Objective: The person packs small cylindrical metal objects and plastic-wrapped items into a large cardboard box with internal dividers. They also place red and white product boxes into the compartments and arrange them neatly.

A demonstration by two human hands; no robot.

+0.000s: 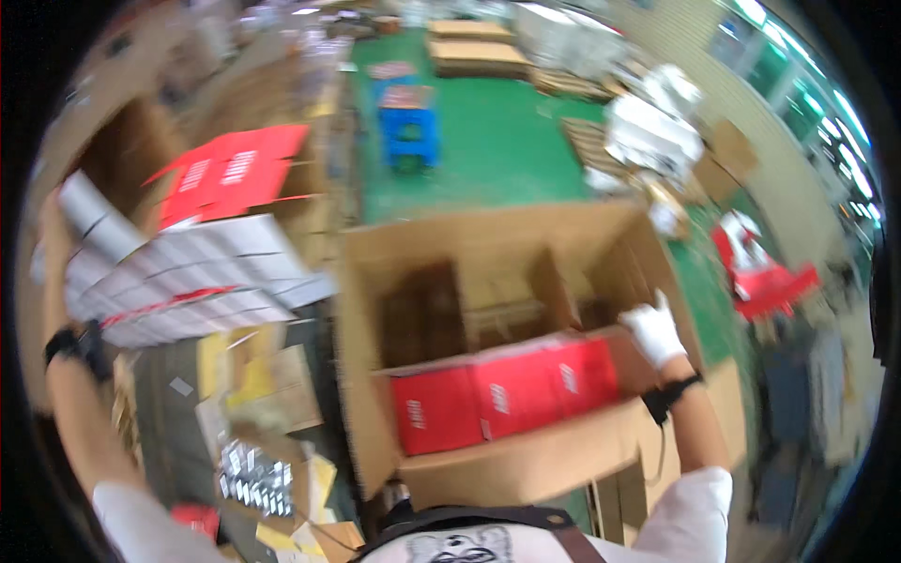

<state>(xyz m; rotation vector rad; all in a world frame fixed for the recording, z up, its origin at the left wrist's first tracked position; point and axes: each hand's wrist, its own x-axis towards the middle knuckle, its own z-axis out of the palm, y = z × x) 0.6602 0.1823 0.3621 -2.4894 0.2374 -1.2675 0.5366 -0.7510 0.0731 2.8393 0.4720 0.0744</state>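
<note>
A big open cardboard box point(526, 464) stands in front of me. A row of three red cartons point(507, 394) lies along its near wall, and further in there are brown card dividers point(488, 300). My right hand point(654, 330), in a white glove with a black wrist strap, rests at the right end of the red row against the box's inner right wall, fingers spread and holding nothing. My left arm is raised at the far left. My left hand point(54, 249) is blurred at the picture's rim beside a stack of white flat cartons point(188, 277); its grip is unclear.
More red cartons point(230, 174) lie behind the white stack on brown boxes. Card scraps and small packets point(253, 474) litter the lower left. On the green floor point(497, 150) are a blue cart point(408, 127), wooden pallets point(474, 52), white bundles point(652, 131) and a red item point(765, 277).
</note>
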